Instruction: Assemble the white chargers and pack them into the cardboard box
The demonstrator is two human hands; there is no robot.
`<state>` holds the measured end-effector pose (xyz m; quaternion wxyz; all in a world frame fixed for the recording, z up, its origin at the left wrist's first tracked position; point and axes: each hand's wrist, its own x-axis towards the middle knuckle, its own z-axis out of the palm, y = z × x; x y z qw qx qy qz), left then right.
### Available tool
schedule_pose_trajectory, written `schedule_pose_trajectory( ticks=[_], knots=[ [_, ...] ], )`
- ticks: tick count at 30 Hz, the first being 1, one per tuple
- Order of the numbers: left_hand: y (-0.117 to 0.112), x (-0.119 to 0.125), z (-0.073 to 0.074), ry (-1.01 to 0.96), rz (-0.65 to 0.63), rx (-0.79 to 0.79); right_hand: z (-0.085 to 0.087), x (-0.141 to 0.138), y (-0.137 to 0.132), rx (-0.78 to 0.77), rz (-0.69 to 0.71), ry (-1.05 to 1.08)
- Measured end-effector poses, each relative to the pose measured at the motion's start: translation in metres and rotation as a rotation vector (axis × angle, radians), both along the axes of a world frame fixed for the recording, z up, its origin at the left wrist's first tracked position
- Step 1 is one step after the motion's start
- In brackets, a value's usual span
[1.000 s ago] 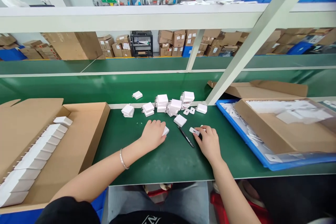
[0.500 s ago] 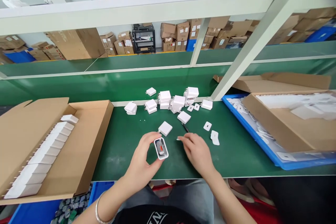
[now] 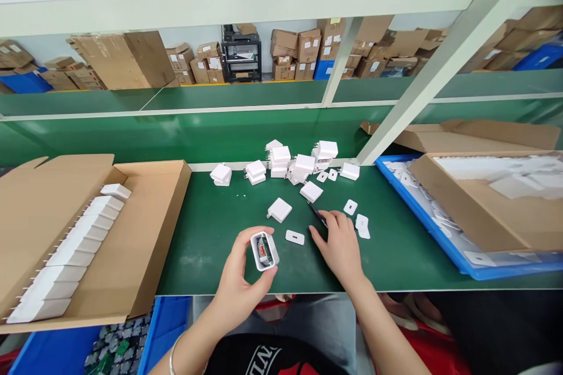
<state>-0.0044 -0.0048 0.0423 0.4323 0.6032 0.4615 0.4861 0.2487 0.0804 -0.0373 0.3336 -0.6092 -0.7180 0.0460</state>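
Observation:
My left hand holds a white charger housing between thumb and fingers. Its open end faces me and shows a circuit board and an orange-red part inside. My right hand is at a thin black pen-like tool on the green table; its thumb and fingers are apart, with fingertips over the tool's near end. Between the hands lies a white cover plate with a small slot. Just beyond it sits a white charger, and another charger rests near the tool's far tip.
Several white chargers stand stacked along the table's back edge. Loose cover plates lie to the right. At left is a cardboard box with a row of chargers. A blue tray holds plates and another box.
My right hand has let go of the cover plate, which now lies on the table, and has moved to the black tool. My left hand has tilted the housing. The view has shifted down.

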Motion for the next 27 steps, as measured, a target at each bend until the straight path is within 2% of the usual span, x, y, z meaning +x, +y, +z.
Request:
schedule_pose_trajectory(
  ticks=[4, 8, 10, 13, 15, 18, 21, 23, 27],
  knots=[
    [-0.006, 0.002, -0.008, -0.18, -0.125, -0.09, -0.003, 0.01, 0.018, -0.077, -0.026, 0.111],
    [-0.012, 0.008, -0.014, -0.342, -0.156, -0.084, 0.0, 0.01, 0.008, -0.093, -0.041, 0.265],
    [-0.015, 0.011, -0.014, -0.35, -0.143, -0.075, 0.009, 0.008, -0.003, -0.082, -0.026, 0.487],
    [-0.017, 0.012, -0.011, -0.346, -0.155, -0.055, 0.031, 0.001, -0.019, -0.014, -0.006, 0.944],
    [-0.018, 0.012, -0.008, -0.344, -0.167, -0.036, 0.047, -0.005, -0.027, 0.036, -0.026, 1.126],
    [-0.019, 0.012, -0.005, -0.337, -0.178, -0.006, 0.065, -0.013, -0.037, 0.073, -0.067, 1.219],
    [-0.019, 0.012, -0.006, -0.349, -0.192, 0.026, 0.074, -0.021, -0.049, 0.122, -0.081, 1.222],
    [-0.02, 0.012, -0.005, -0.366, -0.211, 0.043, 0.079, -0.027, -0.061, 0.135, -0.007, 1.235],
    [-0.021, 0.012, -0.002, -0.386, -0.242, 0.064, 0.094, -0.043, -0.088, 0.112, 0.238, 1.246]
  ],
)
